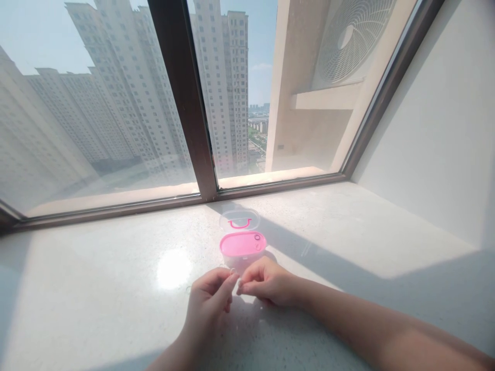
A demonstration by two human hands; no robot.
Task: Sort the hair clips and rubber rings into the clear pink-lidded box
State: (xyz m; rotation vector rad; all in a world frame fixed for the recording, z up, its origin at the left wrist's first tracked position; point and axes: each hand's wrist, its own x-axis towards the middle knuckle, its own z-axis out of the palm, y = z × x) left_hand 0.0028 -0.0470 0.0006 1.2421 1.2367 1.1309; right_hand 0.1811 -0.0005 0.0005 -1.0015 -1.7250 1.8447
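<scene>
My left hand (212,296) is closed in a pinch on a small pale ring-like thing (232,271) at its fingertips. Close beside it, my right hand (268,282) pinches another small pale thing (240,283), too small to make out. Just beyond both hands stands an oval box with a pink top (242,244), on which a dark ring (257,237) and a pink ring (258,247) lie. Behind the box lies a clear oval lid (240,220) with a pink curved handle.
The white speckled sill (96,288) carries everything. A faint small ring (188,289) lies left of my left hand. Dark window frames (181,82) rise behind, and a white wall (433,134) stands at the right.
</scene>
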